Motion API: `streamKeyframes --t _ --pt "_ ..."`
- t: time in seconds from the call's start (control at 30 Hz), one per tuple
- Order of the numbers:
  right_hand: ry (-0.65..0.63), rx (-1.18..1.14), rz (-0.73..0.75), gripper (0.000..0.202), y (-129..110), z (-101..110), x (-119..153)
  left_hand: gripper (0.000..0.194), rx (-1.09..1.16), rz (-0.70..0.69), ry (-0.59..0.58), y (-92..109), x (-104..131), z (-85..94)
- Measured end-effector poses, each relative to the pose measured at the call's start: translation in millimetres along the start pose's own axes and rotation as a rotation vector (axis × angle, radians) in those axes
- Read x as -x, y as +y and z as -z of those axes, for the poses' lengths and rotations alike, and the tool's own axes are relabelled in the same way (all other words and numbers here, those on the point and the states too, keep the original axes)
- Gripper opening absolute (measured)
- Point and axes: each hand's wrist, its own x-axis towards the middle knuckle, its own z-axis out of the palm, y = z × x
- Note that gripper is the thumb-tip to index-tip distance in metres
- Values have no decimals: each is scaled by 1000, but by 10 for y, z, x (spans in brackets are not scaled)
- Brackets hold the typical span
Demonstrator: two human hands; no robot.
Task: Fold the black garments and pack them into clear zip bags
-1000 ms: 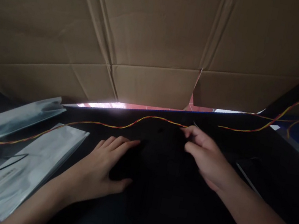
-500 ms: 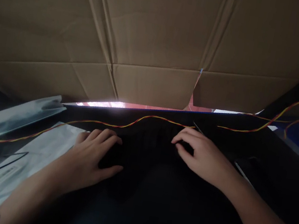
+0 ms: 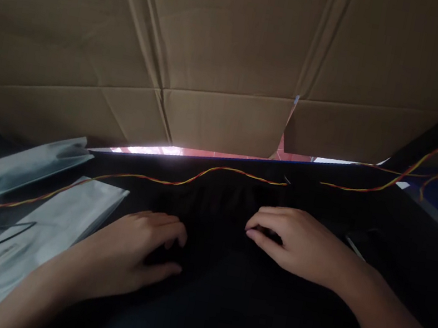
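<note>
While fingers (image 3: 266,217) sit curled, twisted wire (image 3: 148,178) lies beyond.

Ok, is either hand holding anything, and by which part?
No hold shows: the left hand is open, the right hand has thumb and finger together, nothing visible between, and the red-yellow wires lie clear of both.

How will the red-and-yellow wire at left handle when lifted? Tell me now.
The wire probably bends easily yet keeps some shape: it lies in loose waves. Being thin, it is likely light. Lifted by its free end, it might drag, since the rest leaves view at the left.
</note>
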Motion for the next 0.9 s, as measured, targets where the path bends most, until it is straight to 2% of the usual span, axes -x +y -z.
streamKeyframes --t 0.1,0.17,0.23,0.3,0.4,0.47,0.5,0.57,0.63,0.67,0.77,0.9 --pt "-183 -160 -55 40 17 49 37 30 8 52 -42 -48 36 21" --pt "-296 -238 -100 50 34 87 65 32 -29 58 -15 -85 51 38" --pt "-349 -258 -137 48 59 121 83 30 -76 56 28 -126 53 43" --pt "-319 -216 -153 38 99 150 87 30 -128 64 63 -175 47 38" --pt "-96 -67 -164 19 196 181 80 25 -223 104 119 -252 34 24" --pt "47 47 -149 23 268 187 83 25 -289 112 190 -286 27 8" --pt "79 93 -137 29 298 184 90 31 -313 99 231 -293 24 -5" --pt "61 148 -121 47 340 166 110 51 -332 48 286 -283 21 -36" --pt "9 152 -122 63 356 142 128 69 -309 -13 280 -253 25 -75" --pt "-8 138 -125 65 357 133 133 77 -291 -35 259 -239 30 -94" --pt "-12 74 -120 53 364 132 129 97 -240 -23 158 -237 66 -137" --pt "7 -15 -144 44 405 184 120 119 -214 108 52 -312 160 -137"
